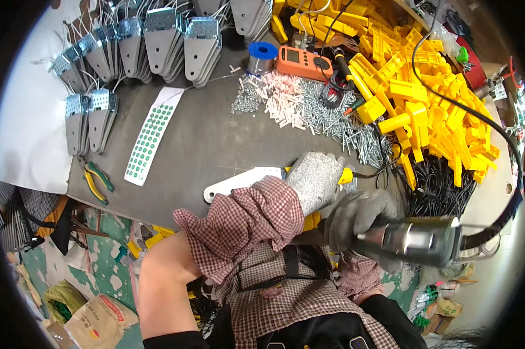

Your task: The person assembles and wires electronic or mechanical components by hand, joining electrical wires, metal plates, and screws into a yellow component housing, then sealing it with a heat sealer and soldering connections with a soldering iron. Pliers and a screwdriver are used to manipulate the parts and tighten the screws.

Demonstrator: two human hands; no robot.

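Observation:
My left hand (pixel 316 179), in a light grey glove, closes over a yellow plastic piece (pixel 346 175) whose end shows beside the fingers. A long pale plate (pixel 239 184) with a hole at its rounded end sticks out to the left of that hand, close to the sleeve. My right hand (pixel 358 218), in a darker grey glove, is wrapped around a dark, corded power screwdriver (pixel 413 239) at the lower right. The tool's narrow tip points left, and it looks slightly blurred. A thick black cable runs from its right end.
Loose screws (pixel 338 116), pink sleeves (pixel 283 96) and a heap of yellow plastic parts (pixel 425 110) lie beyond my hands. Nearby are an orange meter (pixel 303 62) and a solder spool (pixel 262 57). Farther left are stacked grey plates (pixel 201 52), a green-dotted sticker strip (pixel 152 136) and pliers (pixel 97 179).

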